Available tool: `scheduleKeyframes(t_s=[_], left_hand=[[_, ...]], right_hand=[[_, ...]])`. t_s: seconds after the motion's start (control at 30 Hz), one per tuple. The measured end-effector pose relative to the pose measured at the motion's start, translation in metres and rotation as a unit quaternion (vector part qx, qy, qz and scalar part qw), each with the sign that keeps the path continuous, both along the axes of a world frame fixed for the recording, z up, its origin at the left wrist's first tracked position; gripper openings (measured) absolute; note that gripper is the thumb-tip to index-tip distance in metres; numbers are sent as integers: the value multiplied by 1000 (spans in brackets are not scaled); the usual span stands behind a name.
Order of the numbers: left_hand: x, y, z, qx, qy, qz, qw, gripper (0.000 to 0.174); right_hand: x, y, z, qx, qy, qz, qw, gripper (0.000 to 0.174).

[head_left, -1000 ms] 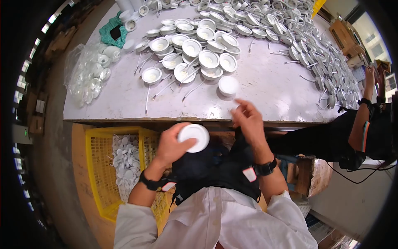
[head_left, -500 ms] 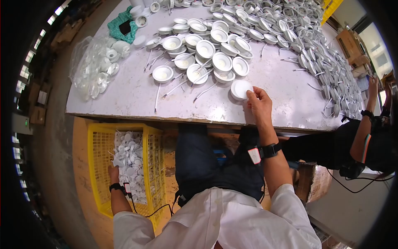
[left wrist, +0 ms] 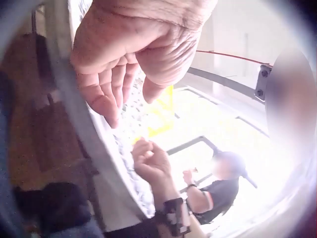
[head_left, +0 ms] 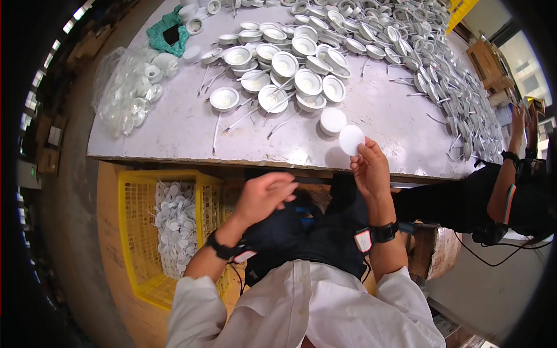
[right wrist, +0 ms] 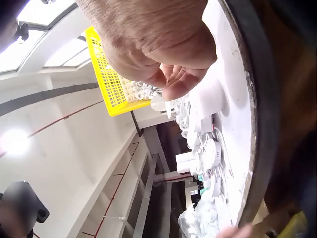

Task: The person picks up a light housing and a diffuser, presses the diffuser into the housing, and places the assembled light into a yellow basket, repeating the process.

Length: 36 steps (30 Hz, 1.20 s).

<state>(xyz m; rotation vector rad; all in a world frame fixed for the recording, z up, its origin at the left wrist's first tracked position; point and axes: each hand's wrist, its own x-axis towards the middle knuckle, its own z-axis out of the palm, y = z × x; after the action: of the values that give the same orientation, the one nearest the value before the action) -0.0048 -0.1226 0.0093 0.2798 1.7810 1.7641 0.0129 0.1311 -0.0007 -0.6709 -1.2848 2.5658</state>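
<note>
My right hand [head_left: 371,165] pinches a thin white disc [head_left: 351,140] by its edge, just over the table's front edge. Right behind it on the table sits a round white piece with a flat top [head_left: 333,121]. In the right wrist view the fingers hide part of the disc. My left hand [head_left: 264,197], blurred in the head view, is in front of the table edge over the lap. It holds nothing, and the left wrist view shows its fingers [left wrist: 101,94] loosely bent. Several white cup-shaped lamp housings [head_left: 307,82] with wires lie beyond the right hand.
A yellow basket [head_left: 129,232] of small white parts [head_left: 176,232] stands below the table at left. A clear plastic bag [head_left: 110,98] of white parts lies on the table's left side. Many more housings [head_left: 447,110] cover the right side; another person's arm [head_left: 503,194] is beyond.
My left hand held a white round piece, went down into the basket, and is back over the lap with nothing in it. My right hand has drawn the disc toward me, off the flat-topped piece.
</note>
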Motion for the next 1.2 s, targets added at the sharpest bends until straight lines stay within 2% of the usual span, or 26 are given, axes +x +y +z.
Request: scheduleKeyframes(t_s=[0.07,0.13,0.2,0.23,0.27,0.3,0.33,0.37,0.4,0.43,0.47,0.53,0.67,0.8,0.87,0.93,0.97,1.07,1.13,1.2], left_hand=[[-11,46,17,15,-8,-6,1000,33],[-18,78,11,56,-18,-3,998,31],[-21,96,13,31,-24,-45,998,26],[-20,100,16,6,-13,-49,999,18],[-20,103,10,5,-14,-54,998,18],[-19,104,4,16,272,-19,962,18],[-18,104,-1,27,535,18,844,18],[-17,104,-4,26,536,17,844,18],[-16,103,-1,5,599,12,801,21],[-16,103,0,-16,658,7,753,23],[-15,103,-1,-17,658,6,752,23],[-14,104,-3,1,670,10,743,22],[-13,112,-7,14,673,18,739,23],[-13,128,-14,-3,640,43,768,20],[-15,144,-17,1,623,50,781,19],[-15,161,-16,-19,560,-16,828,17],[-17,172,-17,-16,560,-18,828,17],[-28,216,-26,-17,542,-61,838,25],[-41,250,-33,-62,519,-102,846,37],[-57,288,-40,-69,537,-99,835,44]], right_hand=[[12,-7,5,1,7,13,1000,17],[24,-15,11,14,-21,34,999,16],[36,-14,10,35,-12,31,999,14],[40,-13,6,76,7,24,997,15],[44,-11,4,116,26,18,993,17],[48,-7,9,114,12,28,993,21],[51,-4,13,112,11,26,993,21],[53,-2,15,31,18,28,999,23],[54,1,18,-50,25,30,998,25],[54,4,19,-68,32,84,994,26],[54,4,16,-69,32,84,994,26],[53,2,8,15,-11,78,997,27],[54,8,3,-1,-20,100,995,19],[59,21,2,44,-19,52,998,17],[64,36,-5,72,-24,-14,997,17],[72,50,-5,62,-29,-48,997,15],[75,55,-6,47,-31,-77,995,14],[86,69,-7,68,-45,-115,990,9],[95,77,-7,79,-50,-126,988,8],[103,83,-4,91,-54,-137,985,7]])
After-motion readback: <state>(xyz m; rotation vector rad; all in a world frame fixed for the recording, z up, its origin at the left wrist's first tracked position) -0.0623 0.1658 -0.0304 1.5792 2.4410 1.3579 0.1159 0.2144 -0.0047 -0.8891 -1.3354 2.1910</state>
